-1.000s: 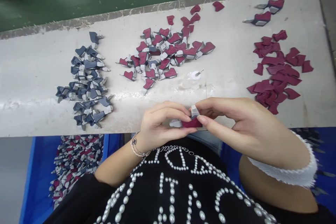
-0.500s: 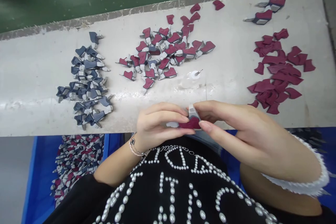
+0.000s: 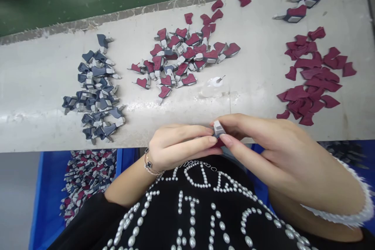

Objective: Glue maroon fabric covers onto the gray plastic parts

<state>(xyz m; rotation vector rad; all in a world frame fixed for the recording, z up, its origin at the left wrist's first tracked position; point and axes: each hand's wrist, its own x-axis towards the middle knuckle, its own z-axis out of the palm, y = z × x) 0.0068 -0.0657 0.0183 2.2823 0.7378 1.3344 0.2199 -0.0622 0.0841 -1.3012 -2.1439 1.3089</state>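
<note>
Grey and red, a small part (image 3: 218, 129) is pinched in the fingers of both left hand (image 3: 177, 146) and right hand (image 3: 268, 148), below centre; red pieces (image 3: 322, 83) lie right.

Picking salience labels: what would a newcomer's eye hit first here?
Crimson pieces heaped at the right of the white tabletop stand out first, against blue-grey parts clustered at its left. Next, at the near edge, the left hand and right hand hold a small grey-and-crimson part.
</note>
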